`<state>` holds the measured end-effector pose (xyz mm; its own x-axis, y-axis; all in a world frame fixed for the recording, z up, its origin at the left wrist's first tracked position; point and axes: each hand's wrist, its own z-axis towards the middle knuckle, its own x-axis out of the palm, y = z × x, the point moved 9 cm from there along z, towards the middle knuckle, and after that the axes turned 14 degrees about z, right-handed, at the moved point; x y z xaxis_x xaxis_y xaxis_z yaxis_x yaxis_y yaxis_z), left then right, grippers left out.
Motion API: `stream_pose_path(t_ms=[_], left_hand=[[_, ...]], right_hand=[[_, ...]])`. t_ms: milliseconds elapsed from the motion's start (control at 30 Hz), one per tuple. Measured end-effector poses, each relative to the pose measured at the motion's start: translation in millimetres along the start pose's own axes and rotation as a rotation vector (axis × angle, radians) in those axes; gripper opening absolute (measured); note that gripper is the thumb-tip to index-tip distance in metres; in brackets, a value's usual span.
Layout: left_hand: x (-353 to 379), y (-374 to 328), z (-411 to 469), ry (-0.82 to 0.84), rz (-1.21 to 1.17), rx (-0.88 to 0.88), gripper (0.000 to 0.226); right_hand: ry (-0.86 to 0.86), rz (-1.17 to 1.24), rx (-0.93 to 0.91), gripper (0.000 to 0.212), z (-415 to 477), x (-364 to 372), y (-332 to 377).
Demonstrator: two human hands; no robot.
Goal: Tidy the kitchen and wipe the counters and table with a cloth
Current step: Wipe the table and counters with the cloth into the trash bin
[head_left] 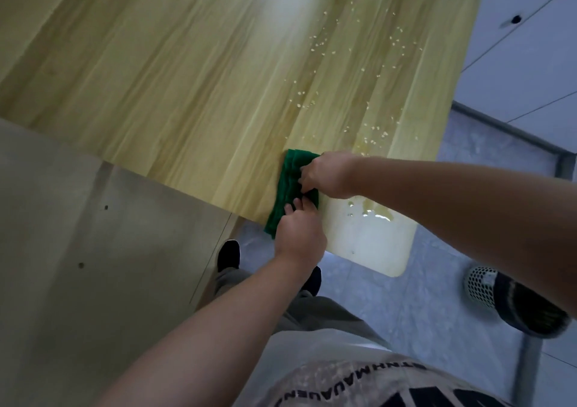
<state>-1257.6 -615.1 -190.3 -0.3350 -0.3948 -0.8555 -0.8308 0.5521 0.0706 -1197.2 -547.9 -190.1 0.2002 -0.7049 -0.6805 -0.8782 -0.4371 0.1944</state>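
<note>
Soft, light cloth is bunching: left hand and right hand grips are both pinching its folds, beside the spill.

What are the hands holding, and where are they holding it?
The green cloth. The right hand grips its right edge; the left hand has its fingers on the near end, but whether they pinch it cannot be told.

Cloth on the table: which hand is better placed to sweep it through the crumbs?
Right hand, probably: it grips the cloth at its far end, nearest the crumbs; the left hand holds the near end.
</note>
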Motion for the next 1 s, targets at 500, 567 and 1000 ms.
stream_pose_path(t_ms=[500, 567, 1000], left_hand=[[-2, -135, -32, -0.055, 0.037, 0.125, 0.067], [-3, -143, -30, -0.067, -0.019, 0.111, 0.066], [-18, -121, -20, -0.006, -0.458, 0.192, 0.027]], right_hand=[[0.064, 0.066, 0.130, 0.044, -103, 92, -55], [0.071, 0.055, 0.146, 0.044, -109, 98, -59], [-0.028, 0.149, 0.306, 0.051, -131, 83, -62]])
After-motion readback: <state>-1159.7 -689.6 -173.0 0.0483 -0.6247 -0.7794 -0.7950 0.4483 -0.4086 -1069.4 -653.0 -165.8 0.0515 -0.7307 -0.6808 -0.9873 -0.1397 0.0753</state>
